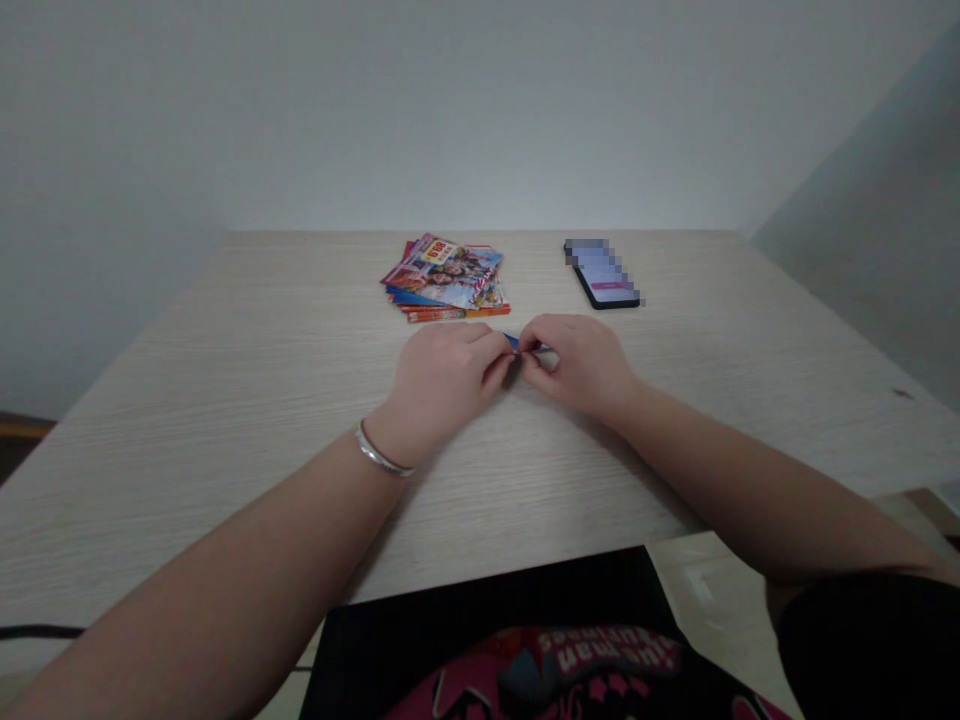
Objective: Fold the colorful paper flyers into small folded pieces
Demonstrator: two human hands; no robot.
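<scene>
The fingers of the left hand [491, 352] and the fingers of the right hand [531, 350] are closed tip to tip, with a small blue piece [511, 342] pinched between them. Most of the piece is hidden by the fingers, so its material and shape cannot be told. The left hand [442, 382] and the right hand [577, 365] are held close together just over the desk [225, 480], and a silver bangle [384, 450] is worn on the left wrist. Only this one piece is being worked on. Just beyond the hands, a fanned stack of glossy printed cards [444, 280] is left untouched by either hand. A smartphone [604, 275] is laid flat to its right, well clear of the fingers, with its screen pixelated.
</scene>
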